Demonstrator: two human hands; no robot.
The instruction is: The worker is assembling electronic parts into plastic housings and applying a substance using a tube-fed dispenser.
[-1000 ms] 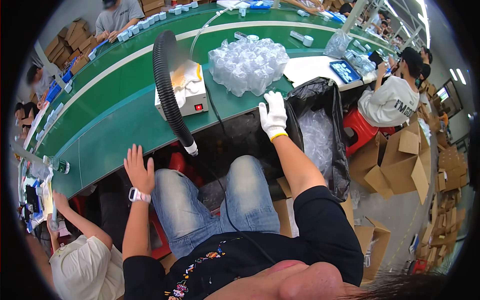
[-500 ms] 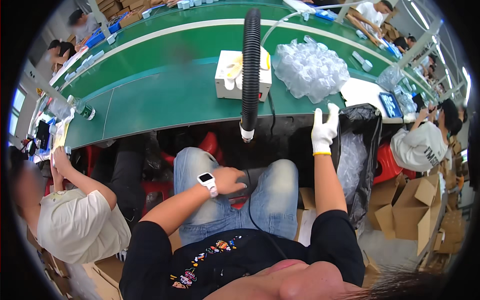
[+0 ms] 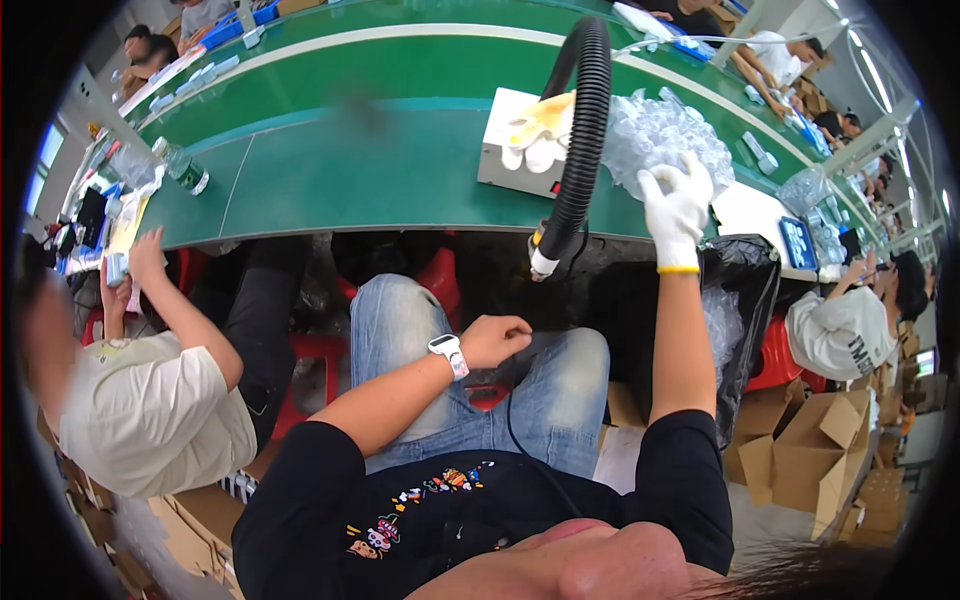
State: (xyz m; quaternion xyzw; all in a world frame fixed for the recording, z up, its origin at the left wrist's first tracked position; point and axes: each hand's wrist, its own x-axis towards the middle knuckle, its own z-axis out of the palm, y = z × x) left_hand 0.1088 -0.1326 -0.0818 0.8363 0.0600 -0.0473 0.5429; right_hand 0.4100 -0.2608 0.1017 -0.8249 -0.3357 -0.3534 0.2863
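My right hand (image 3: 677, 210), in a white knit glove with a yellow cuff, reaches over the table's near edge to a heap of clear plastic pieces (image 3: 670, 130). Its fingers are spread at the heap's near side, and no piece shows held in them. Over my lap is my left hand (image 3: 492, 342), bare, with a white watch (image 3: 449, 352) on the wrist. Its fingers are curled in and nothing shows in them, though the palm is hidden. A black corrugated hose (image 3: 592, 110) with a metal-tipped nozzle (image 3: 542, 262) hangs between my hands.
Spare gloves (image 3: 538, 135) lie on a white box-shaped device (image 3: 500, 150). A black bag (image 3: 755, 300) of clear plastic hangs beside my right forearm. Green table (image 3: 300, 190), bottle (image 3: 182, 166), open cartons (image 3: 815, 440). A co-worker (image 3: 160, 410) sits at left, another at right (image 3: 845, 330).
My right hand has moved forward from the table edge to the clear plastic heap. My left hand has shifted right and up, its fingers curling in. The whole view has turned slightly.
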